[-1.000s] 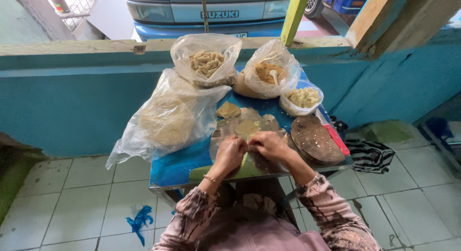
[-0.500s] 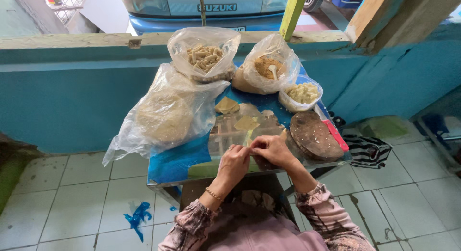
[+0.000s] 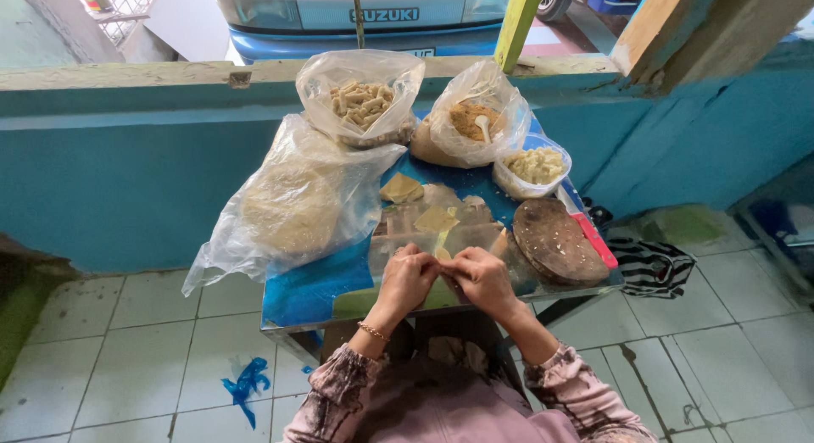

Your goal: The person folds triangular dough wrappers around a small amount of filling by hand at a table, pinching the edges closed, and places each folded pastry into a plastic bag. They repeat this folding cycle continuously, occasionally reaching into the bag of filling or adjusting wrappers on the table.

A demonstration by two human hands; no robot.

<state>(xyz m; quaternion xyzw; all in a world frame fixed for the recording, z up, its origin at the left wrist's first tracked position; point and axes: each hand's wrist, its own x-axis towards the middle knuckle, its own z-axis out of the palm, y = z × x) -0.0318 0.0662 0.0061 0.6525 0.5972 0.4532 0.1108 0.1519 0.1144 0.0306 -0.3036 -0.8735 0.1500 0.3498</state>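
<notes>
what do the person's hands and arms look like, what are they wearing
Both hands are bare, with no gloves. The left hand has a thin gold-coloured beaded bracelet at the wrist. Both forearms are partly uncovered; the sleeves, pushed up toward the elbows, are a mottled pinkish-grey patterned fabric. The right hand shows no jewellery.

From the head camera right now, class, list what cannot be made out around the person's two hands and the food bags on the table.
- What the left hand and right hand pinch: hidden by the fingers themselves.
- Contents of the large plastic bag: blurred by crinkled film.
- Red-handled tool: its blade is hidden beside the round wooden board.
- Table legs: hidden by the tabletop and the person's body.
</notes>
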